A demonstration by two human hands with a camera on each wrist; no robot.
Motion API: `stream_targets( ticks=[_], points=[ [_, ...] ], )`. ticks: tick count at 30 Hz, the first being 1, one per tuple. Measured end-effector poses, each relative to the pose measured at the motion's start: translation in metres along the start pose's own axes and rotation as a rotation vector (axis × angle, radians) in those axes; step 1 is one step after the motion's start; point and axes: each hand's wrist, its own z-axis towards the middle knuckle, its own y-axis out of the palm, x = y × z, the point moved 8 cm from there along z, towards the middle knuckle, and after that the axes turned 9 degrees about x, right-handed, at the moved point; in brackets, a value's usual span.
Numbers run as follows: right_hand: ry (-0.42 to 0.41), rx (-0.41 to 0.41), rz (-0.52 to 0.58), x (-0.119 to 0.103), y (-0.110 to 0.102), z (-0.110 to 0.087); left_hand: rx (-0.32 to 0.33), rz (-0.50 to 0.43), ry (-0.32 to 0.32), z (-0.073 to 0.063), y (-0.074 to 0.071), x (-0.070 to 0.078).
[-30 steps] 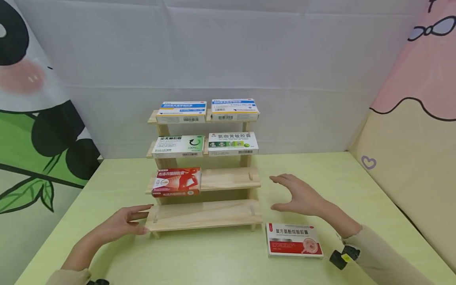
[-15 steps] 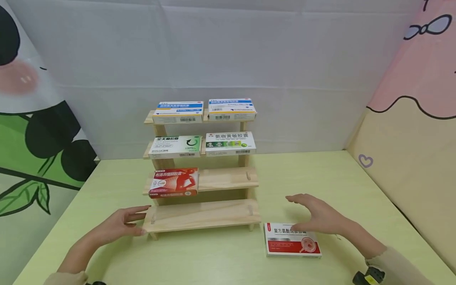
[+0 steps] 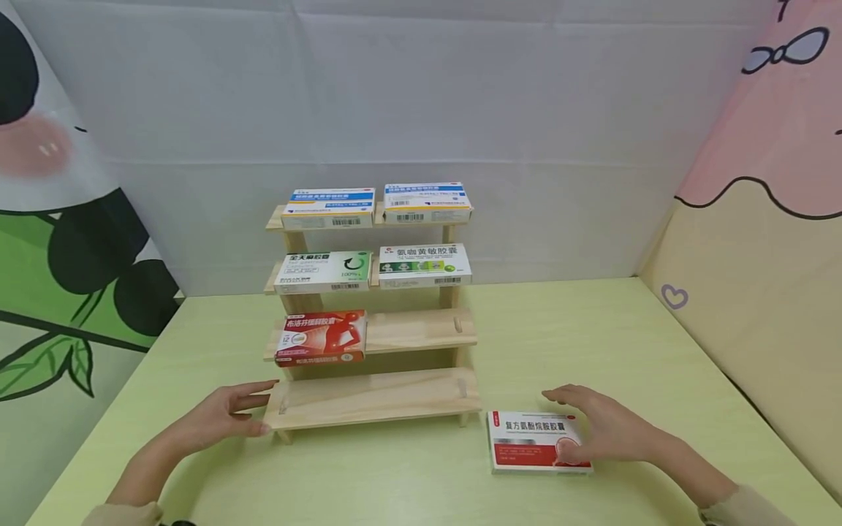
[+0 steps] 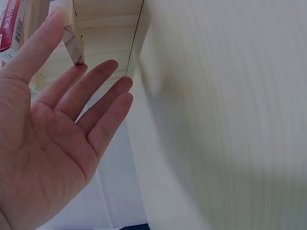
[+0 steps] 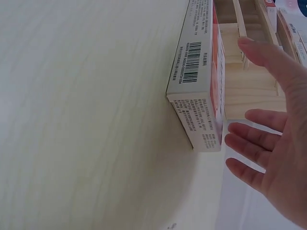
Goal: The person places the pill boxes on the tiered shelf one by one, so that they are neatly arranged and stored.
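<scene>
My left hand (image 3: 220, 418) touches the left end of the lowest tier of a wooden stepped display rack (image 3: 381, 396). In the left wrist view, the thumb and a fingertip of this hand (image 4: 62, 124) meet the board's end, while the other fingers stay nearly straight. My right hand (image 3: 608, 426) hovers with spread fingers over the right end of a white and red medicine box (image 3: 529, 454), which lies flat on the table. Seen from the right wrist, a gap separates the hand (image 5: 278, 143) from the box (image 5: 192, 67).
Two blue-striped boxes (image 3: 329, 207) sit on the top tier. Below them are a green-and-white box (image 3: 322, 270) and a white capsule box (image 3: 424, 264). A red box (image 3: 322, 336) occupies the third tier's left half. A pale cloth wall (image 3: 559, 146) stands behind.
My right hand has moved right and down, from beside the rack to over the white and red medicine box. The left hand keeps its place at the rack. The view shifts slightly.
</scene>
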Motion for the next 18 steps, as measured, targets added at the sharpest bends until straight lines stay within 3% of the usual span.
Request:
stream_targets(
  ticks=[8, 18],
  points=[
    [-0.007, -0.022, -0.033, 0.003, 0.007, -0.011, 0.005, 0.009, -0.004, -0.001, 0.001, -0.001],
    [-0.075, 0.009, -0.065, 0.000, 0.012, -0.016, 0.008, 0.015, 0.004, -0.001, 0.000, 0.001]
  ],
)
